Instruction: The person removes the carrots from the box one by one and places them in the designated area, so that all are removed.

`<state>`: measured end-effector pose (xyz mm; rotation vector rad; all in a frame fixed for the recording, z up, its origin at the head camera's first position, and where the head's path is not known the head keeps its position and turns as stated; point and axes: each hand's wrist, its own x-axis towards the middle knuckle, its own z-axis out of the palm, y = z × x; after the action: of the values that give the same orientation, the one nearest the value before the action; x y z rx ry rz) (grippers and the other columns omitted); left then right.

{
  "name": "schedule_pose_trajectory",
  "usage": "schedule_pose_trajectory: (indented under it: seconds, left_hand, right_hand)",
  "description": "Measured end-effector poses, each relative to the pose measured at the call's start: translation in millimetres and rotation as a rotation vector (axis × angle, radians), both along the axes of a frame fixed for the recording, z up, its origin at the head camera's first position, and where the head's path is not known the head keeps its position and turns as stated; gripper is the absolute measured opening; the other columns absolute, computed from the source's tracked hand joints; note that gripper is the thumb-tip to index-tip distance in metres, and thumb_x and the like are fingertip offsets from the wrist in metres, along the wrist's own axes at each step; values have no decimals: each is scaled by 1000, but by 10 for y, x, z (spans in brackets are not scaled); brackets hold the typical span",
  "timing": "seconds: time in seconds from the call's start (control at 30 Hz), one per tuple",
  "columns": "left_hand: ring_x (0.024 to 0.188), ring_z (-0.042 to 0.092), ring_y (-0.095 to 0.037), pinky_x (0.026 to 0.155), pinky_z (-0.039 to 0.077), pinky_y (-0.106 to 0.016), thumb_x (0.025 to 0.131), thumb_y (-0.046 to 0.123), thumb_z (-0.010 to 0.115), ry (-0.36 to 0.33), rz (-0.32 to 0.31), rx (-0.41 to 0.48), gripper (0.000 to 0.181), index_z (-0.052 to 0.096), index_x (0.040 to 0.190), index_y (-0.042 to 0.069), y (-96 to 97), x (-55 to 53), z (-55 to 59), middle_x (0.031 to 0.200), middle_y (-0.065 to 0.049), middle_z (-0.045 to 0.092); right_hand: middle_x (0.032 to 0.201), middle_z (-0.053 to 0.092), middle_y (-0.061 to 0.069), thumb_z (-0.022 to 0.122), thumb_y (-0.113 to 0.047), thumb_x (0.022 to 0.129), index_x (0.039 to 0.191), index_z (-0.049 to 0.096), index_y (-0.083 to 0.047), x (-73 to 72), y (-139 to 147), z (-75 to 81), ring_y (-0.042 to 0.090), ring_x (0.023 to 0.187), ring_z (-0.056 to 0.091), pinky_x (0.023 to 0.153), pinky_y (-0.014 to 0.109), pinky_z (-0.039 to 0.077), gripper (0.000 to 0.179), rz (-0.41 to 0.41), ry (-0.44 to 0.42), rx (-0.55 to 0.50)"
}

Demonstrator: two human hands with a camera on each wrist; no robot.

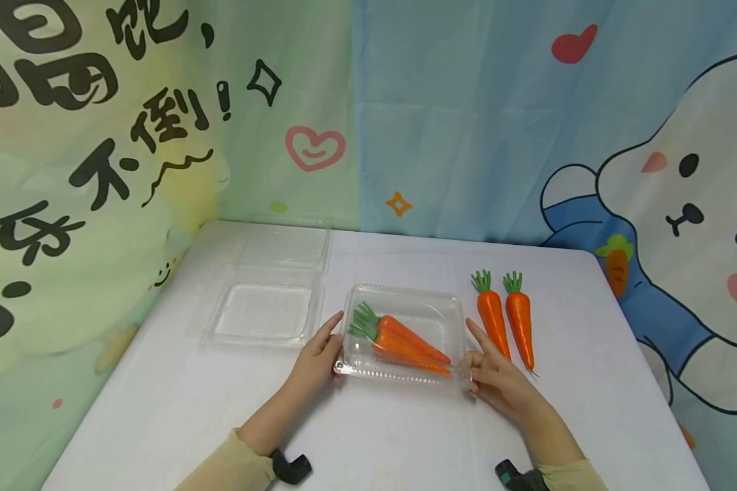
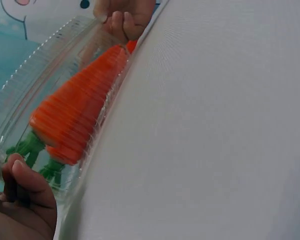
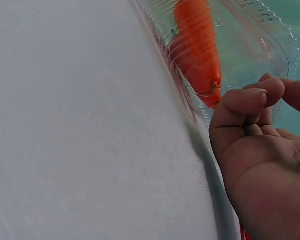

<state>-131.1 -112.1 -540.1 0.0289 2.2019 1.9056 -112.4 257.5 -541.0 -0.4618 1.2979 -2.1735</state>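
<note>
A clear plastic clamshell box [image 1: 432, 317] with its lid down is near the middle of the table, with two orange carrots [image 1: 411, 344] inside. The carrots lie slantwise, green tops toward the left. At the box's left edge, my left hand [image 1: 319, 351] grips the rim, thumb and curled fingers showing by the corner in the left wrist view. Opposite it, my right hand [image 1: 503, 382] pinches the right edge, its index finger stretched along the side. Ribbed plastic walls [image 3: 250, 45] show close to the right fingers in the right wrist view.
Left of the box lies a second clear clamshell [image 1: 267, 314], its lid [image 1: 285, 245] folded back. Two loose carrots [image 1: 519, 324] lie side by side at the right. A white cloth [image 1: 399, 436] covers the table, and a printed curtain [image 1: 454, 136] hangs behind it.
</note>
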Motion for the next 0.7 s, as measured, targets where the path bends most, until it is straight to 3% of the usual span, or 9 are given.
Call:
schedule_pose_trajectory:
  seconds: [0.3,0.5,0.7]
  left_hand:
    - [44,47,-15,43,47,-30,106,28,41,52,90,-75,44,40,149,35,86,66,-11,63,-2,46]
    - [50,48,-11,49,50,-29,106,24,38,85,86,-88,45,39,151,31,96,80,5,67,0,46]
    - [55,51,-11,54,53,-29,107,22,37,85,71,-83,45,38,152,26,88,81,9,67,1,46]
  right_hand:
    - [101,56,2,35,10,98,156,-15,-32,5,-37,-39,12,84,61,82,27,55,87,24,-41,-11]
    - [98,61,3,35,11,97,156,-15,-33,32,-84,-31,14,79,66,79,30,59,89,12,-25,24]
    - [92,57,0,37,10,97,157,-13,-29,89,-149,-10,10,71,63,72,23,57,87,-45,18,39]
